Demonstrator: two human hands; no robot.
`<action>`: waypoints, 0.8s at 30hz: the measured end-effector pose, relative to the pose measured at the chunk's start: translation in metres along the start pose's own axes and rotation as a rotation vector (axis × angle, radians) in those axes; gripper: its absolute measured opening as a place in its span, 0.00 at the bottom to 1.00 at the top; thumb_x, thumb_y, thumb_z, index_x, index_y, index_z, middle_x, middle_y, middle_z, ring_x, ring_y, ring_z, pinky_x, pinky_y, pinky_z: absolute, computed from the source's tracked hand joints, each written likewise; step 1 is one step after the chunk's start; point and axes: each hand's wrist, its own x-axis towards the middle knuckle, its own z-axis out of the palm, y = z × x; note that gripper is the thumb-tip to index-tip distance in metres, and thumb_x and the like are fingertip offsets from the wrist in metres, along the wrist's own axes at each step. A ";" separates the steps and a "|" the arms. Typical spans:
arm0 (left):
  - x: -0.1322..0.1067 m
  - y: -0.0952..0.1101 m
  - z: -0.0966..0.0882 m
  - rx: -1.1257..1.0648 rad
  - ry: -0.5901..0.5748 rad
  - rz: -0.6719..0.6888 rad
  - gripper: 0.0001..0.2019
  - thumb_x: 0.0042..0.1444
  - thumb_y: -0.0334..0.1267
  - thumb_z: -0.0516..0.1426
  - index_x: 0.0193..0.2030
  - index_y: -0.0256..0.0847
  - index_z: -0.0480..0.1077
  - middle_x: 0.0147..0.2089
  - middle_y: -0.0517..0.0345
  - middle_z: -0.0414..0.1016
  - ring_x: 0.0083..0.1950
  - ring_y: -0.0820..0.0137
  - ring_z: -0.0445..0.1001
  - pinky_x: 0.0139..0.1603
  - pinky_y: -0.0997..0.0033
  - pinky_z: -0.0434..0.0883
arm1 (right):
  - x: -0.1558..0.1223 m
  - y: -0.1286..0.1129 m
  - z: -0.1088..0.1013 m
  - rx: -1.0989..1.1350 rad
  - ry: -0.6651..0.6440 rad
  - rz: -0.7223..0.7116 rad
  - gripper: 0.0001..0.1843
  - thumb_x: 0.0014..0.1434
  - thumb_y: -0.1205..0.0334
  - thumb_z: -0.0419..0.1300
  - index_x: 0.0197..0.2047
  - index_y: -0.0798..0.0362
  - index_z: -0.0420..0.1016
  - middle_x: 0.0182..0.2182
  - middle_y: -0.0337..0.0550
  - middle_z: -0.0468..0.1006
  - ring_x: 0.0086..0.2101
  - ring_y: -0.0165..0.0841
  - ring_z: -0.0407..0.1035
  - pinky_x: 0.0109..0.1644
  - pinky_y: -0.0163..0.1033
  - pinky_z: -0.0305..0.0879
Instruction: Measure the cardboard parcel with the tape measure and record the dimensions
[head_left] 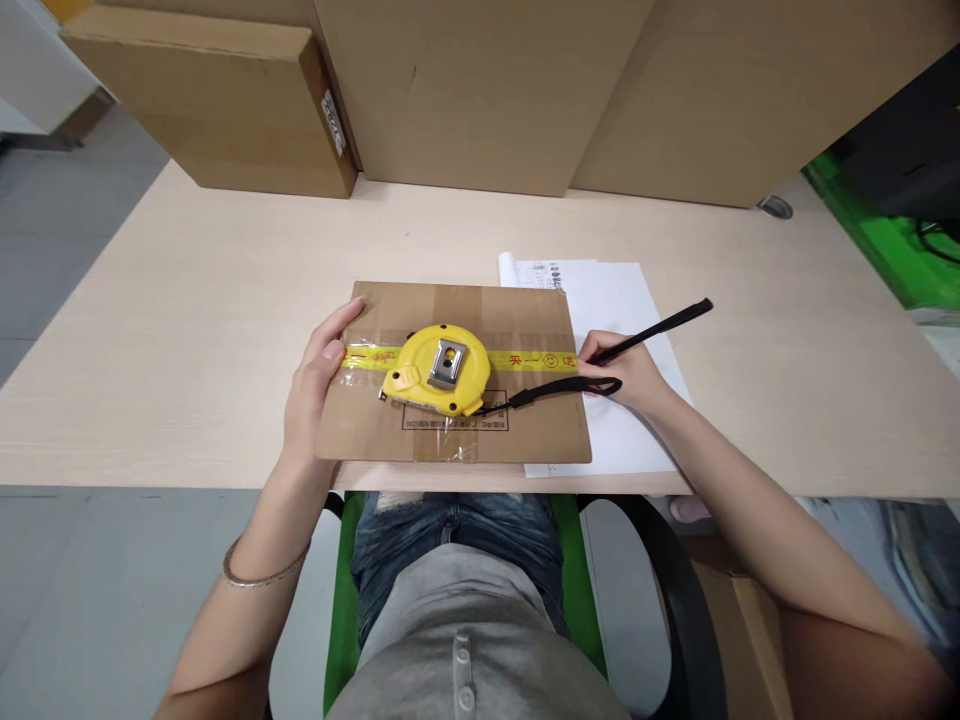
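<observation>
A flat brown cardboard box [525, 430] with yellow printed tape lies in front of me, near the table's front edge. On top of it rests a yellow tape measure [469, 350], its metal belt clip facing up and its black wrist strap [559, 388] stretching right past the box. My left hand [311, 385] grips the box's left side, thumb on the upper face. My right hand [626, 372] is closed on a black pen [675, 320] at the box's right edge, over white paper [615, 290]. The pen's tip is hidden.
Large cardboard panels [480, 100] stand along the back of the table [150, 330]. A smaller cardboard box [225, 110] is at the back left. A round metal-rimmed fitting [775, 207] sits at the back right. Below the table edge are my lap and a green chair seat [585, 580].
</observation>
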 end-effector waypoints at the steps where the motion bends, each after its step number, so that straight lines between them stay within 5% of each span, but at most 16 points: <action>1: 0.000 0.000 0.000 0.009 -0.002 0.006 0.21 0.70 0.56 0.56 0.64 0.57 0.77 0.73 0.61 0.74 0.79 0.47 0.64 0.84 0.37 0.56 | 0.000 0.000 -0.001 -0.004 0.004 -0.006 0.35 0.38 0.35 0.81 0.17 0.49 0.64 0.12 0.36 0.67 0.15 0.27 0.61 0.18 0.33 0.53; 6: 0.000 0.000 0.000 -0.003 0.006 0.001 0.19 0.70 0.54 0.57 0.63 0.59 0.78 0.72 0.63 0.74 0.79 0.48 0.65 0.83 0.40 0.57 | 0.002 0.005 -0.006 0.000 0.069 -0.067 0.28 0.44 0.43 0.80 0.20 0.48 0.66 0.14 0.35 0.70 0.15 0.27 0.62 0.17 0.34 0.55; 12: -0.001 -0.001 0.000 -0.054 0.037 -0.039 0.22 0.67 0.57 0.60 0.63 0.56 0.79 0.72 0.62 0.76 0.78 0.49 0.66 0.83 0.46 0.59 | -0.001 0.003 -0.015 -0.066 0.061 0.044 0.32 0.50 0.33 0.74 0.21 0.47 0.63 0.14 0.33 0.63 0.15 0.26 0.55 0.18 0.35 0.51; 19: -0.001 -0.003 -0.002 -0.043 0.009 -0.021 0.21 0.69 0.55 0.59 0.64 0.57 0.78 0.72 0.63 0.76 0.78 0.50 0.66 0.83 0.48 0.60 | 0.003 -0.010 -0.031 -0.696 0.061 0.173 0.37 0.59 0.37 0.71 0.14 0.48 0.58 0.13 0.36 0.58 0.18 0.28 0.50 0.24 0.40 0.45; 24: -0.001 -0.004 -0.001 -0.025 0.001 -0.007 0.22 0.70 0.54 0.57 0.66 0.52 0.76 0.73 0.57 0.74 0.78 0.50 0.67 0.81 0.49 0.61 | 0.013 -0.017 -0.024 -0.992 0.092 0.175 0.37 0.64 0.41 0.69 0.12 0.48 0.60 0.14 0.42 0.65 0.18 0.31 0.52 0.26 0.43 0.46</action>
